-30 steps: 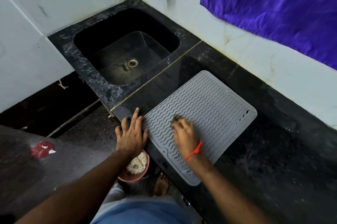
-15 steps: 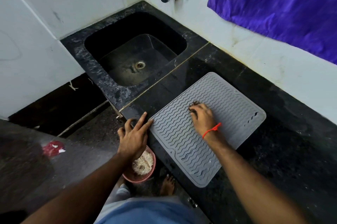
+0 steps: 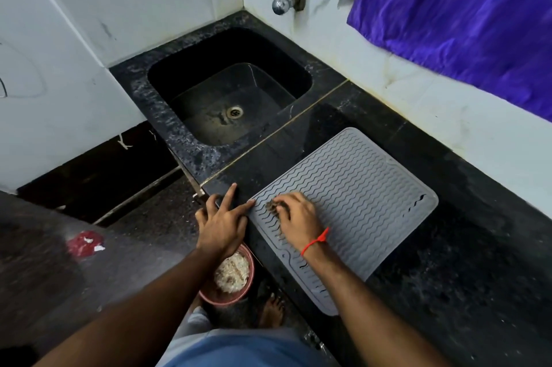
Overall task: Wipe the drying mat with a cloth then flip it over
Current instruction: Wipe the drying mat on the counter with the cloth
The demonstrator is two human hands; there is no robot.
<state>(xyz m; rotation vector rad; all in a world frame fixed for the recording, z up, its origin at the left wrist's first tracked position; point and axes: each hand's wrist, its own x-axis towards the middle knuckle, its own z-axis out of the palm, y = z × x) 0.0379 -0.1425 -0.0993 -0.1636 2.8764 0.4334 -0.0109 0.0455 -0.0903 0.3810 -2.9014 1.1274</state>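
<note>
While the black table (image 3: pixel 448 262) carries the grey drying mat (image 3: pixel 358 196) flat on its near part, right of the dark sink (image 3: pixel 230 92), both hands work at the mat's left end. The right hand (image 3: pixel 298 216) lies on the ribbed mat with fingers curled over a small dark cloth (image 3: pixel 271 206). The left hand (image 3: pixel 222 223) rests on the table, fingers spread wide, one fingertip touching the mat's left corner.
</note>
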